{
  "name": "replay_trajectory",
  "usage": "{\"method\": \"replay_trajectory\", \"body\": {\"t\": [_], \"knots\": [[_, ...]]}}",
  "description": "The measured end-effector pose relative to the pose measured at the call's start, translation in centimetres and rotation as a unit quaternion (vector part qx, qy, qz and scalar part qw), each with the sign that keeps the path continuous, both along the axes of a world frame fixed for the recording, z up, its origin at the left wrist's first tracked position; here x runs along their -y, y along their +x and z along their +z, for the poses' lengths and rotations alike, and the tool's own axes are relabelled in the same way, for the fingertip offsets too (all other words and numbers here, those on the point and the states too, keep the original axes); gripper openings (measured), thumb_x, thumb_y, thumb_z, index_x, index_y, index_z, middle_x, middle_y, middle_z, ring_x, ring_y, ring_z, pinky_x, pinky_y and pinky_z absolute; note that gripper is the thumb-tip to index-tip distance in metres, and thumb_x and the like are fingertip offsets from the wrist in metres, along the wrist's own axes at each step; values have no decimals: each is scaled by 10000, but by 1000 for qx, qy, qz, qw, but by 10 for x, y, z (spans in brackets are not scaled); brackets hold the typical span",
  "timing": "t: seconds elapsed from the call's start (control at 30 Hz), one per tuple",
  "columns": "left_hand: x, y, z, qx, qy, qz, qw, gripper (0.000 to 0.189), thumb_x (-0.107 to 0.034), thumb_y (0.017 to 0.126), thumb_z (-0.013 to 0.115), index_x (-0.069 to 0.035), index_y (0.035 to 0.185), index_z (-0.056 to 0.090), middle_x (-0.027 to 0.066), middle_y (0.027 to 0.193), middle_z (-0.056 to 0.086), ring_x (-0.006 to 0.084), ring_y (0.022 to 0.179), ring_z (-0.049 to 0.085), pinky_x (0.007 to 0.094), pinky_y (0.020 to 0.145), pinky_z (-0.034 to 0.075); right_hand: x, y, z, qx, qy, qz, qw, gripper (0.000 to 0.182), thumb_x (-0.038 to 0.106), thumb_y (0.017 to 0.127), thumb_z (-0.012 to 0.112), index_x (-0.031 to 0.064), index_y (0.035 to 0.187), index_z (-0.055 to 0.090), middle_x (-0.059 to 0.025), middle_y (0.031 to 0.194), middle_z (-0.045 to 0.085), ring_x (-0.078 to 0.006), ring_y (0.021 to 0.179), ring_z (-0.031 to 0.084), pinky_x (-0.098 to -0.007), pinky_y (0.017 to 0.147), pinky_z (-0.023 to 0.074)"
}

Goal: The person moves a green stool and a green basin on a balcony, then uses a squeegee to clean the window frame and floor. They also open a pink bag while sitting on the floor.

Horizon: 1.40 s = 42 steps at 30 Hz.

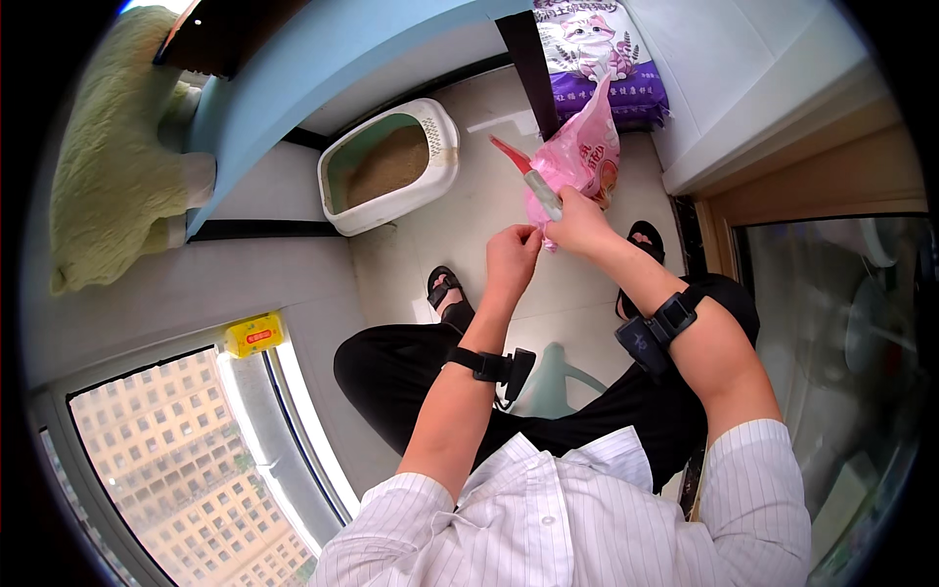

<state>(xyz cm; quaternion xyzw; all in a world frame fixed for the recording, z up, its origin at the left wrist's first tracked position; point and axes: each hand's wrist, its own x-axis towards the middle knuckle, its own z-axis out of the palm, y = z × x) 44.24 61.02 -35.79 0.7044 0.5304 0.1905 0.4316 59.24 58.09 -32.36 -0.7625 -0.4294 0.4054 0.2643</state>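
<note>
My right hand (579,222) is closed around the pale grey handle of a tool with a red end (541,192) that points up and left; the tool's exact kind is unclear. Just beyond it a crumpled pink plastic bag (576,158) hangs or stands, bearing print. The bag's narrow lower edge reaches my left hand (513,255), whose thumb and forefinger pinch it. Both hands are close together above the floor, between my feet. Beyond them to the left, a white litter box (441,165) with a green inside holds brown granular litter.
A purple and white cat litter bag (605,95) lies beside a dark table leg (530,77). A blue tabletop edge (293,110) and a green plush toy (117,161) are at the left. A yellow packet (254,335) sits by the window. Glass (829,352) stands on the right.
</note>
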Motion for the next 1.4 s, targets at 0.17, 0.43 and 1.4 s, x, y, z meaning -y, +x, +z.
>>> {"method": "replay_trajectory", "body": {"t": [0.17,0.43,1.4], "knots": [[2,9,-9,-71,126,-21,989,270,-233,823,660,37,828,665,154,702,660,241,603,638,337,589,495,1,1,0,10,1,2,1000,448,146,687,695,-42,1046,502,-257,993,614,-400,972,596,-439,827,463],[-3,-4,1,3,-128,74,989,234,-201,781,632,31,746,629,81,629,610,159,584,567,308,566,461,3,5,-6,24,15,6,1000,436,149,684,685,-44,1032,504,-257,977,612,-397,957,598,-440,825,463],[24,0,-9,14,46,33,998,394,-150,829,601,15,1183,546,138,1008,623,155,732,631,281,628,493,-3,5,1,-163,-11,-98,982,266,113,702,629,-38,905,548,-152,778,631,-219,597,630,-366,547,487]]}}
